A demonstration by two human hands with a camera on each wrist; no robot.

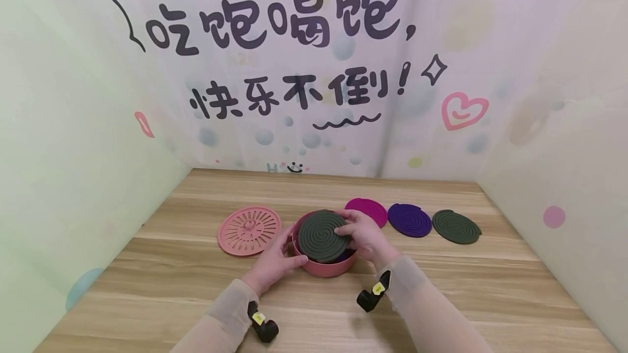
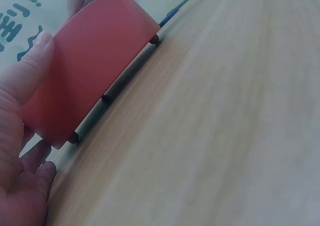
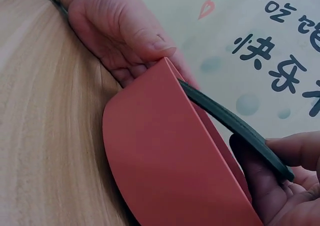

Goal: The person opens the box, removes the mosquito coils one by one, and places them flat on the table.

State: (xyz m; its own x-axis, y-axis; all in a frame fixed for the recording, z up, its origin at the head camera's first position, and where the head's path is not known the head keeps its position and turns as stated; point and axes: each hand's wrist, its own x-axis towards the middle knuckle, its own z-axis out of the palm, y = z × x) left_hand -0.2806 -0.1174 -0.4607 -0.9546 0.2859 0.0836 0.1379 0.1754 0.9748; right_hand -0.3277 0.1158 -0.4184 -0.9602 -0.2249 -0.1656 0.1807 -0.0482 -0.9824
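At lower centre: pink box (image 1: 327, 270), your left hand (image 1: 272, 265) curled round its side, apparently to steady it; green coil (image 1: 321, 237), tilted at the box's mouth, its edge pinched by your right hand (image 1: 365, 237), seemingly for control. Left of centre: slotted disc (image 1: 249, 226), flat.

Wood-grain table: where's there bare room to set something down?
The table is bare at near right, between right forearm and right wall, and at left, between the round pink slotted lid and left wall. It's crowded around the round coral-pink box between left hand and right hand, and along the magenta, purple and green spiral discs.
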